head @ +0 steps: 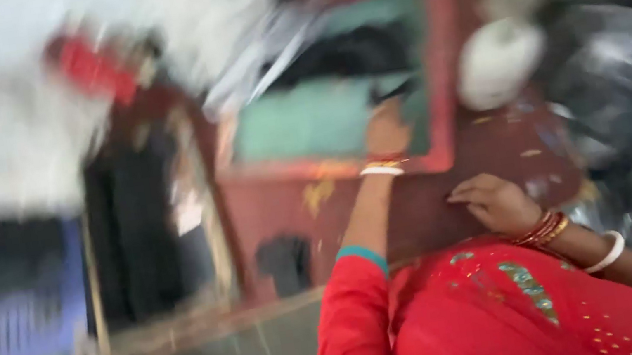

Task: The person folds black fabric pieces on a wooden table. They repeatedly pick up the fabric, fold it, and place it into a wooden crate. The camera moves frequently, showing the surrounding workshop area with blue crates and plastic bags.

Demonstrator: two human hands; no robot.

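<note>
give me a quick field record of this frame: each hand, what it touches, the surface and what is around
left hand: left hand reaches onto the teal panel with red frame, touching it
right hand: right hand rests fingers down on the reddish-brown flat surface
wrists: bangles on both
nearby: white rounded object past the right hand
clothing: red garment
image: heavy blur, details unclear

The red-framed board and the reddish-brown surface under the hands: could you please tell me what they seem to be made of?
The red-framed board looks like painted wood around a matte green panel, though blur leaves this open. The reddish-brown surface looks like worn painted wood or board, with chipped yellowish flecks. The left hand touches the board; the right hand rests flat.
</note>
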